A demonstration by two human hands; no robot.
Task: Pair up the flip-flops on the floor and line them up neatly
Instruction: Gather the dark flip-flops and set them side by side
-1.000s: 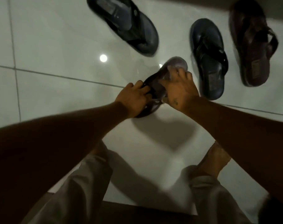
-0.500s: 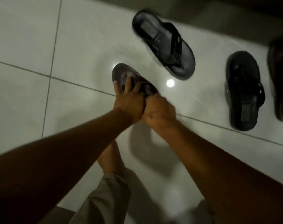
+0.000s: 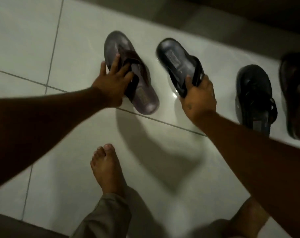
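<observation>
Four flip-flops lie in a rough row on the white tiled floor. My left hand (image 3: 113, 83) grips the strap side of a brown-strapped flip-flop (image 3: 140, 93) at the left of the row. My right hand (image 3: 198, 97) is shut on the near end of a dark grey flip-flop (image 3: 175, 57), which tilts up off the floor. Further right a black flip-flop (image 3: 253, 97) lies flat. A dark brown flip-flop (image 3: 296, 100) sits at the right edge, partly cut off by the frame.
My bare left foot (image 3: 106, 169) stands on the tiles below the hands, and my right foot (image 3: 248, 219) is at the bottom right. A dark wall base (image 3: 231, 19) runs behind the row. Open tile lies to the left.
Both hands held the brown-strapped flip-flop before. My left hand has carried it left to the row. My right hand has let go of it and taken the dark grey flip-flop.
</observation>
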